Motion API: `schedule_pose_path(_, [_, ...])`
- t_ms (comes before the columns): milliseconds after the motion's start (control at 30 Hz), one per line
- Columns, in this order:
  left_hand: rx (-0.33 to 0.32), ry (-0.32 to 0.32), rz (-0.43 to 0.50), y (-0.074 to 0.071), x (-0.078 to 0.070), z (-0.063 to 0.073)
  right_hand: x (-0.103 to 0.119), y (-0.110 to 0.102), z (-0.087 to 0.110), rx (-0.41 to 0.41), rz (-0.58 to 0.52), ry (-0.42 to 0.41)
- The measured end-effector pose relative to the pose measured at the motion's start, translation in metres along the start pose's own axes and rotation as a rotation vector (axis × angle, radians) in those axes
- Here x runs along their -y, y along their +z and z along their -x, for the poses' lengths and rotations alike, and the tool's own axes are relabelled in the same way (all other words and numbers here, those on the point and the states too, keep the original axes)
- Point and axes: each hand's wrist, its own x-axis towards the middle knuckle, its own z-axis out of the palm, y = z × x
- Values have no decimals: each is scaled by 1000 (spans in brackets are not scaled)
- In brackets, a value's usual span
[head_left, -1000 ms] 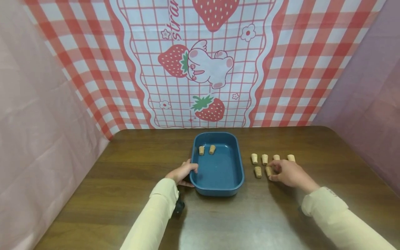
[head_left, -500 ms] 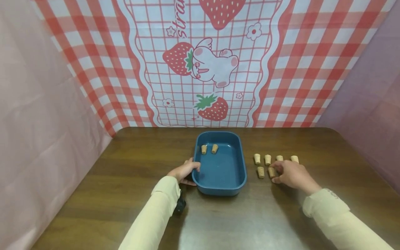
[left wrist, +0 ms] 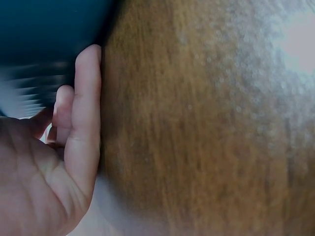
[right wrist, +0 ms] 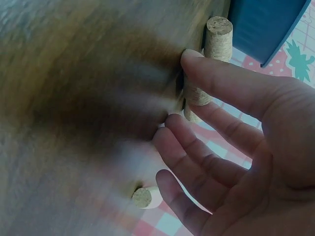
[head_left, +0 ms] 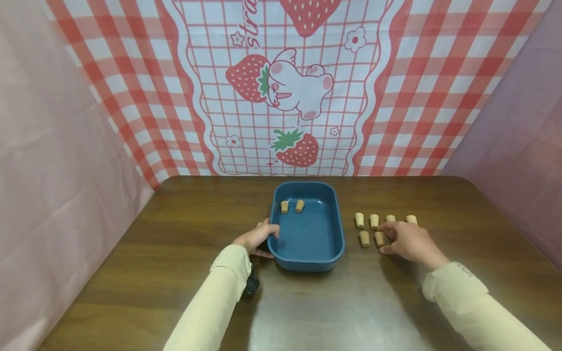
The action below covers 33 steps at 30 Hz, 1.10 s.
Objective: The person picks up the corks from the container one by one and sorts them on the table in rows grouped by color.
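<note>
My left hand grips the left wall of a blue rectangular container, thumb over the rim and fingers outside. The left wrist view shows those fingers low against the container, close along the tabletop. Two tapered corks, one beside the other, lie inside near the far left corner. Right of the container, my right hand pinches a cork between thumb and index finger; in the right wrist view the thumb partly covers this cork. Its other fingers are loosely bent. Another cork sits just left of it.
Behind the right hand runs a row of several corks, from the leftmost cork to the rightmost cork, partly hidden by the hand. Everything rests on a brown wooden table. A strawberry-print checked cloth hangs behind the far edge.
</note>
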Motion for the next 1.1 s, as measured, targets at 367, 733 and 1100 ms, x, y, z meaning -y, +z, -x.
schedule_pose_path(367, [-2, -4, -13, -1, -2, -1, 2, 0, 3, -25, -8, 2])
schedule_pose_path(733, [-6, -9, -12, 0, -2, 1, -7, -1, 4, -46, -12, -38])
schedule_pose_path(1100, [-1, -13, -17, 1, -2, 2, -11, -3, 5, -26, -13, -43])
